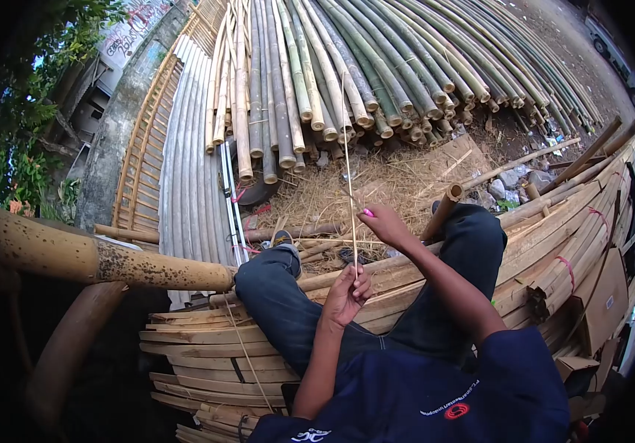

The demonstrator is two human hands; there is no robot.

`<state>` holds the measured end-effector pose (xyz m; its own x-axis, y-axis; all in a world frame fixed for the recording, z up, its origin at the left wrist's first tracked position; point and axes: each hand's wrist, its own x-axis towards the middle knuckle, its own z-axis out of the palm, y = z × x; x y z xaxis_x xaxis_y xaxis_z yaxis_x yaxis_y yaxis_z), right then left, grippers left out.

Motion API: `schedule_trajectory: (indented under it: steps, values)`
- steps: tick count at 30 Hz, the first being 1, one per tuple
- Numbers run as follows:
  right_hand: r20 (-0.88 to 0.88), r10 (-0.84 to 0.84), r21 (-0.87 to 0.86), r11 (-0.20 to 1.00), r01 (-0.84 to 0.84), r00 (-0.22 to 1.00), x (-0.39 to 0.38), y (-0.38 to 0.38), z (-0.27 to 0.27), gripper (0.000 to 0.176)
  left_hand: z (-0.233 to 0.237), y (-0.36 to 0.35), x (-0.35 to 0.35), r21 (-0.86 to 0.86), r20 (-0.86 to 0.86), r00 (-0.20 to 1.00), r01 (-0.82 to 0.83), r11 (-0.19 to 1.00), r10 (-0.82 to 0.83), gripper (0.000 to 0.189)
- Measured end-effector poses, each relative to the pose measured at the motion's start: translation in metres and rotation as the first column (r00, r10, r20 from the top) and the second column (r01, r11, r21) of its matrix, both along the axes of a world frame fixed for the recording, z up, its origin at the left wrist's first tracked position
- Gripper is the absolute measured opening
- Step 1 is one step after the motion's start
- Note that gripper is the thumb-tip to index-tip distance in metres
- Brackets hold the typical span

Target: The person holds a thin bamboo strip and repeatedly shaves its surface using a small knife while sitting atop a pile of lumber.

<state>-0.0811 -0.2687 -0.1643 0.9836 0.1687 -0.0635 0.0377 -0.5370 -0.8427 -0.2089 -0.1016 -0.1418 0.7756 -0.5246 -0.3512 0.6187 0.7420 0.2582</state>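
Note:
My left hand point(348, 295) pinches the lower end of a thin bamboo strip point(346, 159), which stands nearly straight up in the view between my knees. Farther along the strip, my right hand point(385, 225) is closed around a small knife, its pink handle point(368, 213) showing at the fingers. A thin dark blade seems to reach from it toward the strip, though its edge is too small to make out. I sit with my legs apart on stacked split bamboo slats point(218, 347).
Long bamboo poles point(288, 81) lie piled ahead. Grey corrugated sheets point(196, 140) and a bamboo ladder-like frame point(144, 148) lean at the left. One thick bamboo pole point(155, 267) juts in by my left knee. Straw and shavings point(310, 203) cover the ground. A cardboard box point(602, 299) stands right.

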Motion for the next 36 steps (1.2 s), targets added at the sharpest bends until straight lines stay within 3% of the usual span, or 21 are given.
schedule_trajectory:
  steps: [1, 2, 4, 8, 10, 14, 16, 18, 20, 22, 23, 24, 26, 27, 28, 29, 32, 33, 35, 36]
  values:
    - [-0.029, 0.15, 0.03, 0.988, -0.15, 0.988, -0.004, 0.002, -0.003, 0.031, 0.009, -0.001, 0.003, 0.099, 0.02, 1.0, -0.01, 0.995, 0.008, 0.019]
    - [-0.047, 0.294, -0.038, 0.954, -0.296, 0.955, -0.007, 0.006, -0.005, 0.032, 0.009, 0.001, 0.005, 0.1, 0.026, 1.0, -0.016, 0.995, 0.013, 0.019]
    - [-0.03, 0.415, 0.028, 0.91, -0.415, 0.909, -0.015, 0.019, -0.014, 0.033, 0.006, 0.009, 0.01, 0.024, 0.041, 0.999, -0.011, 1.0, 0.01, 0.018]
    - [0.033, 0.536, 0.093, 0.839, -0.537, 0.843, -0.026, 0.027, -0.013, 0.032, 0.008, 0.023, 0.01, 0.059, 0.099, 0.995, 0.027, 0.998, -0.033, 0.018]
    - [0.147, 0.576, 0.078, 0.804, -0.59, 0.804, -0.027, 0.026, -0.014, 0.029, 0.015, 0.023, 0.007, 0.091, 0.106, 0.993, 0.046, 0.995, -0.055, 0.017]
    - [0.183, 0.621, 0.096, 0.76, -0.643, 0.762, -0.037, 0.037, -0.023, 0.034, 0.002, 0.031, 0.007, -0.093, -0.019, 1.0, -0.023, 0.995, 0.021, 0.016]
    - [0.205, 0.599, 0.089, 0.776, -0.624, 0.774, -0.041, 0.038, -0.021, 0.032, 0.001, 0.034, 0.006, -0.178, -0.048, 0.999, -0.021, 0.984, 0.013, 0.016]
    - [0.374, 0.51, -0.156, 0.858, -0.489, 0.775, -0.043, 0.035, -0.02, 0.029, 0.001, 0.036, 0.0, -0.089, 0.003, 0.999, 0.033, 0.995, -0.033, 0.018]
    - [0.321, 0.513, -0.221, 0.858, -0.464, 0.796, -0.04, 0.036, -0.018, 0.027, 0.005, 0.038, -0.005, -0.071, -0.016, 1.0, 0.025, 0.997, -0.027, 0.02]
    - [0.242, 0.279, -0.328, 0.925, -0.193, 0.929, -0.033, 0.04, -0.022, 0.027, 0.01, 0.041, -0.007, 0.052, 0.086, 0.996, 0.024, 0.998, -0.028, 0.023]
    - [0.103, 0.056, -0.319, 0.948, -0.02, 0.993, -0.015, 0.027, -0.023, 0.027, 0.017, 0.041, -0.018, 0.008, 0.142, 0.982, 0.124, 0.992, -0.124, 0.025]
    - [-0.036, -0.176, -0.331, 0.931, 0.154, 0.984, 0.012, 0.007, -0.028, 0.028, 0.03, 0.031, -0.031, 0.01, 0.146, 0.981, 0.128, 0.992, -0.128, 0.025]
    - [0.126, -0.219, -0.143, 0.961, 0.237, 0.967, 0.043, -0.023, -0.061, 0.038, 0.045, 0.003, -0.057, -0.071, 0.117, 0.991, 0.081, 0.994, -0.072, 0.027]
    - [0.123, -0.222, -0.136, 0.962, 0.238, 0.967, 0.044, -0.02, -0.056, 0.038, 0.039, 0.003, -0.058, -0.063, 0.114, 0.991, 0.082, 0.995, -0.075, 0.027]
    - [-0.255, -0.079, 0.418, 0.89, 0.183, 0.964, 0.042, -0.018, -0.042, 0.042, 0.03, 0.005, -0.057, -0.139, 0.08, 0.994, 0.081, 0.987, -0.071, 0.027]
    - [-0.458, 0.254, 0.811, 0.512, 0.283, 0.852, 0.041, -0.015, -0.028, 0.048, 0.023, 0.007, -0.056, -0.219, 0.049, 0.997, 0.073, 0.973, -0.064, 0.027]
    - [-0.436, 0.436, 0.889, 0.345, 0.301, 0.787, 0.007, 0.017, -0.01, 0.055, 0.015, 0.001, -0.054, -0.281, 0.064, 0.986, 0.166, 0.945, -0.155, 0.026]
    - [-0.443, 0.438, 0.886, 0.349, 0.306, 0.782, 0.0, 0.021, -0.002, 0.055, 0.013, -0.003, -0.056, -0.285, 0.058, 0.987, 0.161, 0.945, -0.151, 0.026]
    - [-0.39, 0.422, 0.895, -0.036, 0.445, 0.819, -0.009, 0.023, 0.016, 0.056, 0.009, -0.011, -0.05, -0.316, -0.061, 0.989, 0.107, 0.943, -0.133, 0.028]
    - [-0.388, 0.418, 0.896, -0.037, 0.442, 0.822, -0.005, 0.019, 0.015, 0.056, 0.007, -0.015, -0.047, -0.316, -0.058, 0.989, 0.112, 0.942, -0.137, 0.028]
